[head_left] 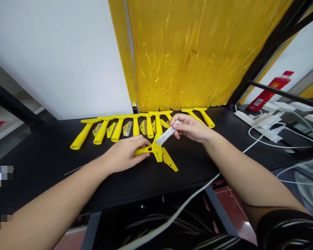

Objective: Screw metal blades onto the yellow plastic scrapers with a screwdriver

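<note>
My left hand (131, 151) is closed around the grip of a yellow scraper handle (157, 149), its wide head turned to the right. Between the thumb and fingers of my right hand (189, 127) is a flat silver scraper blade (167, 134), its lower end over the handle's head; whether they touch I cannot tell. Just right of that head, a loose yellow cover plate (169, 160) with small holes lies on the black table (198, 163). Behind my hands stretches a row of yellow scraper handles (100, 133), with small yellow pieces bearing metal blades (127, 128) between them.
Yellow wrapped sheeting (198, 52) and a white panel (62, 55) stand at the table's back edge. To the right are a red bottle (271, 91), a white power strip (258, 125) and tangled cables. One white cable (185, 205) runs across the table's front edge.
</note>
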Demonstrator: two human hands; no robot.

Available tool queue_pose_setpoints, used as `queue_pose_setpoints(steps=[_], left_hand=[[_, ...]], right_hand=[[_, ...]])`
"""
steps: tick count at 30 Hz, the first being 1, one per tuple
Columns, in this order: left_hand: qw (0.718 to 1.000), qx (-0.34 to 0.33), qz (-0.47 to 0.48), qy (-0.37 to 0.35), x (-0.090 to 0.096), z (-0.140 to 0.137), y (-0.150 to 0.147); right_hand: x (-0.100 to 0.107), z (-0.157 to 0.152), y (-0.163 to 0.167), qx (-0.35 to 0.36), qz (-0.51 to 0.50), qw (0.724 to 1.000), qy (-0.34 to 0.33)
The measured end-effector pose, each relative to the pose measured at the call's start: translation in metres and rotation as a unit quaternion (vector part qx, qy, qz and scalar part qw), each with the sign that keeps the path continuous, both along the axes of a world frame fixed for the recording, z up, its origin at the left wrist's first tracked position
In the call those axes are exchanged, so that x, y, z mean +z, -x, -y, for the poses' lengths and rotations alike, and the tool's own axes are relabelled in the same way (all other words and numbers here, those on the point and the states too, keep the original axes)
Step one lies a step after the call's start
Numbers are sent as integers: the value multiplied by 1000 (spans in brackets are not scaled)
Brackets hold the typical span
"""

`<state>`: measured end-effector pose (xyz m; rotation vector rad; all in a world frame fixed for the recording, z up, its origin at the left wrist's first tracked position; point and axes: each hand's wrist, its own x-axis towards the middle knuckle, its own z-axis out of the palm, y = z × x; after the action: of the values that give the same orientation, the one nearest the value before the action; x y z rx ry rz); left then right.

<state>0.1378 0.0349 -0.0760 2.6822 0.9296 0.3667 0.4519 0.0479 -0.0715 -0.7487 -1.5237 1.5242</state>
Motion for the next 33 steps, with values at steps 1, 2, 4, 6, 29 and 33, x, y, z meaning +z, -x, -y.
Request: queue_pose_setpoints(steps=[1,2,4,6,29,33], left_hand=[[1000,0,0,-2,0,0,0],[1000,0,0,-3,0,0,0],[1000,-1,0,-4,0,0,1],[1000,1,-1,-2,0,0,1],[1000,16,-9,-13,-1,-1,0],[999,31,-11,-36,0,1,-1]], right_hand=[[0,0,0,3,-2,1000,0],[-1,0,0,7,-4,1000,0],[-2,0,0,17,-2,1000,-2],[-3,0,0,27,7,1000,-3],[-8,-6,4,-76,26,994,70],[-16,-5,17,-87,60,991,76]])
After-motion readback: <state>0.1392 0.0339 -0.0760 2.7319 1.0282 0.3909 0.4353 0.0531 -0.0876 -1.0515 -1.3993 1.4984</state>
